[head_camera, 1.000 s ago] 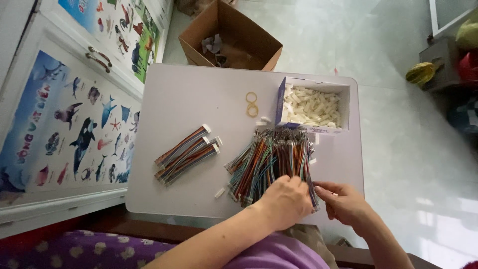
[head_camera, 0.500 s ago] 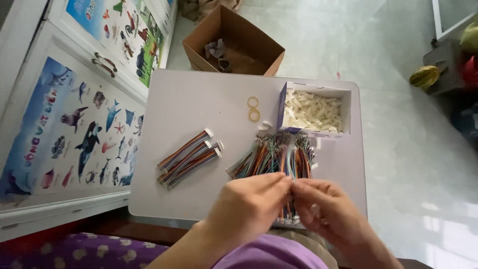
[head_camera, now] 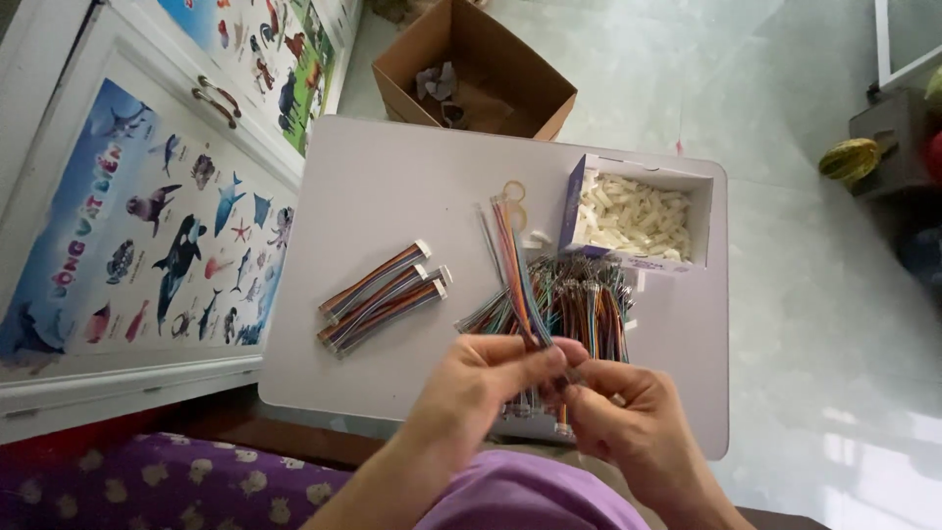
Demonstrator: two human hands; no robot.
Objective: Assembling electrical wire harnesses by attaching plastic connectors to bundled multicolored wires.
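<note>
My left hand pinches a flat multicoloured ribbon wire that rises away from me over the table. My right hand is closed on the same wire's near end, just right of the left hand. Under both hands lies a loose pile of coloured wires on the small pale table. To the left of the pile rest three finished wire bundles with white plugs. An open box of white plastic connectors stands at the table's far right.
Two rubber bands lie beside the connector box. A brown cardboard box sits on the tiled floor beyond the table. A white cabinet with sea-animal posters runs along the left. A striped gourd is at the right.
Both hands left the pile and rose toward me with one ribbon wire pinched between them; the wire now stands up over the table. The camera tilted slightly.
</note>
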